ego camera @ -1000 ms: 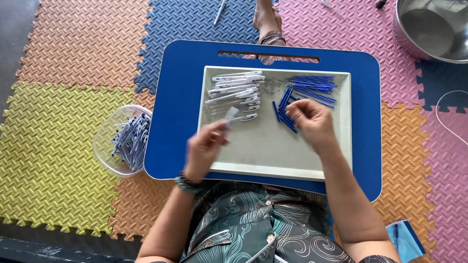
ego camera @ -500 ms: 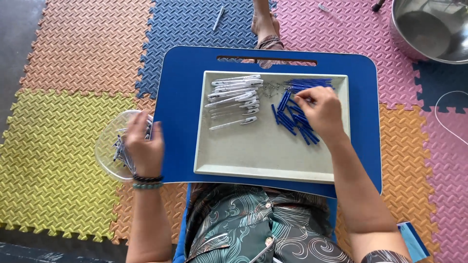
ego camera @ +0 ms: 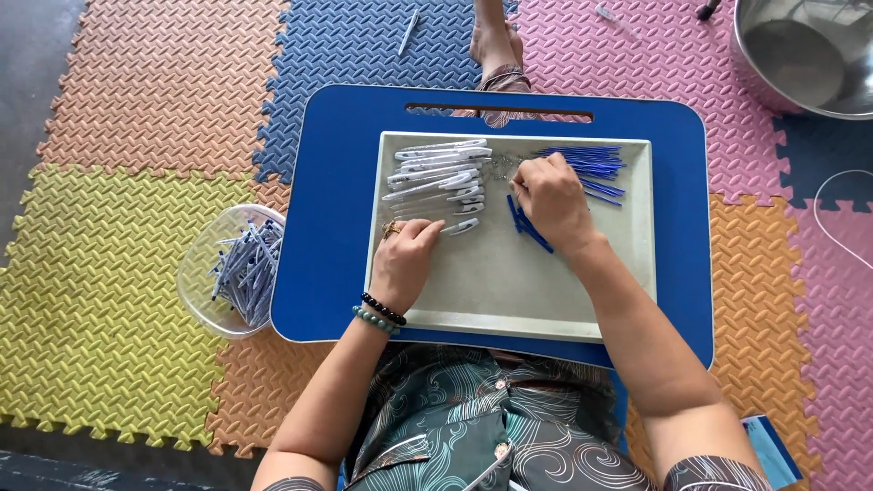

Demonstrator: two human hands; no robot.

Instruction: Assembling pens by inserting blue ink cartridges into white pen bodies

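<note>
A pale grey tray [ego camera: 509,291] lies on a blue lap table [ego camera: 327,209]. A heap of white pen barrels [ego camera: 436,173] fills its upper left; thin blue refills [ego camera: 587,164] lie at its upper right. My left hand [ego camera: 405,259] rests in the tray, its fingertips pinching one white pen barrel [ego camera: 462,225] at the bottom of the heap. My right hand [ego camera: 550,200] is curled over the middle of the tray, covering a few blue refills [ego camera: 527,227] that stick out below it; whether it grips one is hidden.
A clear plastic bowl [ego camera: 205,273] with several assembled pens sits on the foam mat left of the lap table. A steel basin [ego camera: 805,55] stands at the top right. One loose pen [ego camera: 409,32] lies on the blue mat. A foot [ego camera: 496,45] rests beyond the table.
My left hand has come back from the clear bowl at the left into the tray and closed on a white barrel. My right hand has shifted left, toward the tray's middle.
</note>
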